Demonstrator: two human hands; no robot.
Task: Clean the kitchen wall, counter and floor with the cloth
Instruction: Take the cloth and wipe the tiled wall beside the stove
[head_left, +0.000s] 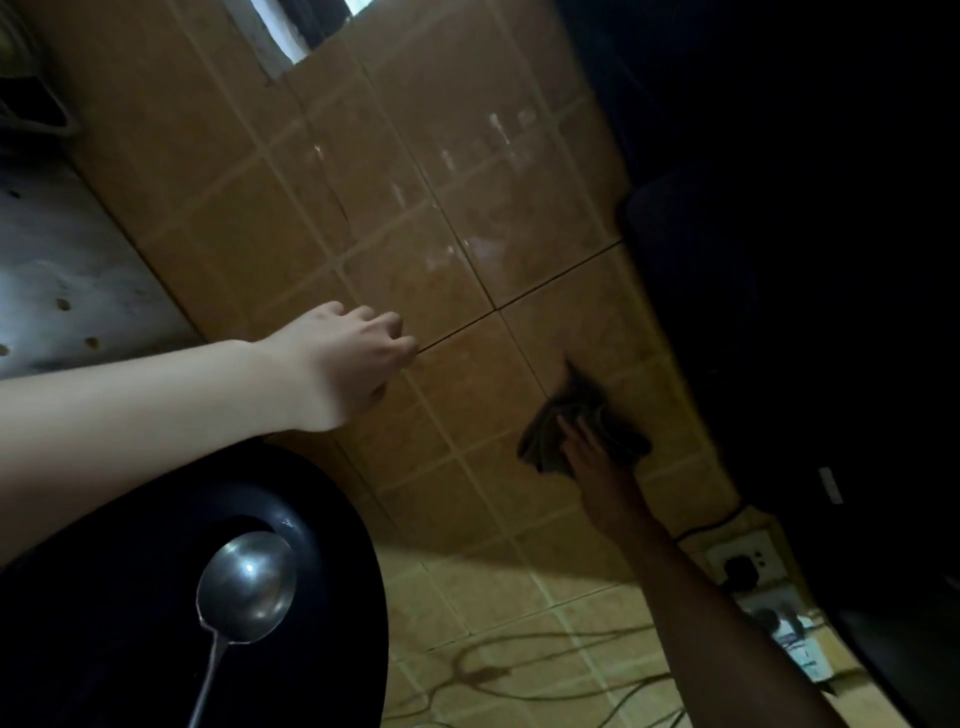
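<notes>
The view is tilted, looking at a brown tiled wall (395, 218) with pale smears on it. My right hand (587, 452) presses a dark crumpled cloth (582, 415) flat against the tiles, low on the wall near the dark edge on the right. My left hand (348, 358) reaches out from the left with its fingers curled, knuckles against the wall and holding nothing. The right forearm lies in shadow.
A black wok (322, 597) with a steel ladle (244, 592) in it sits at the lower left. A grey metal panel (67, 270) with holes is at the left. Sockets with plugs (743, 566) and cables lie at lower right. A dark bulky shape fills the right side.
</notes>
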